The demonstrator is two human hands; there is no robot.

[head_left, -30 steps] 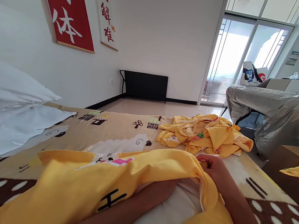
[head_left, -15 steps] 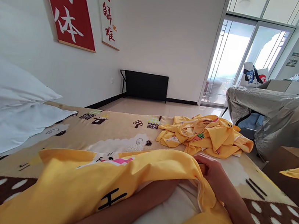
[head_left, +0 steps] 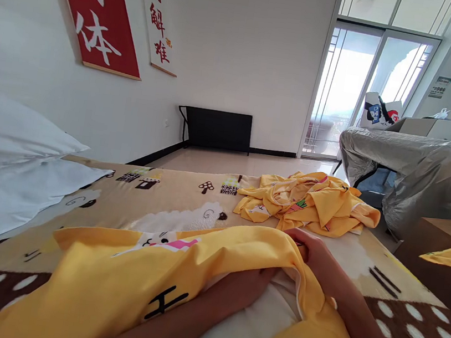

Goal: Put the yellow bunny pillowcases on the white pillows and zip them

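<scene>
A yellow pillowcase (head_left: 110, 276) with a cartoon rabbit and black lettering lies in front of me, its mouth spread wide. Inside that mouth shows a plump white pillow (head_left: 237, 327). My left hand (head_left: 248, 287) reaches in between the pillow and the upper layer of cloth, its fingers hidden under the fabric. At the far right of the opening, my right hand (head_left: 314, 254) is closed on the pillowcase's edge, with the fingers curled over the cloth.
A patterned beige and brown blanket (head_left: 181, 185) covers the bed. Crumpled yellow cloth (head_left: 308, 203) lies at its far right. White bedding (head_left: 19, 173) is on the left. A cardboard box (head_left: 433, 243) and a plastic-covered table (head_left: 412, 156) stand to the right.
My view has shifted slightly. My right hand has moved slightly left along with the pillowcase edge; my left hand stays inside the opening.
</scene>
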